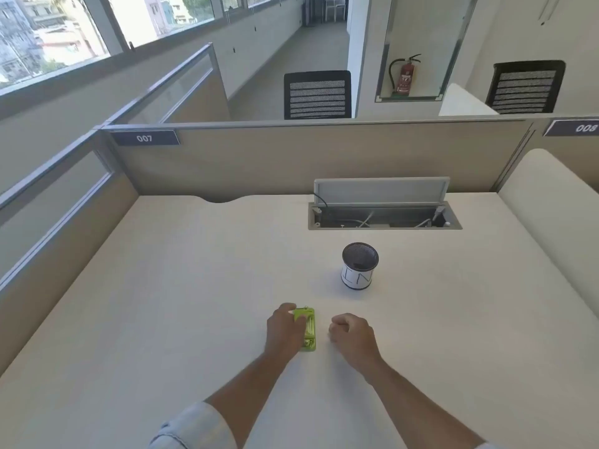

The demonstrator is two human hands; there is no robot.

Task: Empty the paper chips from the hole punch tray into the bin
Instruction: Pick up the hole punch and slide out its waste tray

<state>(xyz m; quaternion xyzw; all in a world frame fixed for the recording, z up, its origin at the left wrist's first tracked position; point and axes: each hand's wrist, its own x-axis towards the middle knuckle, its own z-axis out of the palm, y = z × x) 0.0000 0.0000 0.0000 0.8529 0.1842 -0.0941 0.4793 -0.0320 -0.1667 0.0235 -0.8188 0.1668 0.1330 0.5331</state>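
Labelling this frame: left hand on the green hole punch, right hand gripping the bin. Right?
Not quite. In the head view the right hand rests curled on the desk, apart from the bin further back. The left hand is on the green hole punch, as stated.

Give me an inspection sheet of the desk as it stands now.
Surface: pale desk, bare apart from the job's things.
Job's things: green hole punch lying flat; small bin upright beyond it, apart.
Clutter: nothing seen.
Grippers: left hand resting on the punch; right hand loosely curled beside it, holding nothing.
Cables: wires inside the open cable hatch.
Surroundings: partition marked 007, two chairs, fire extinguisher.
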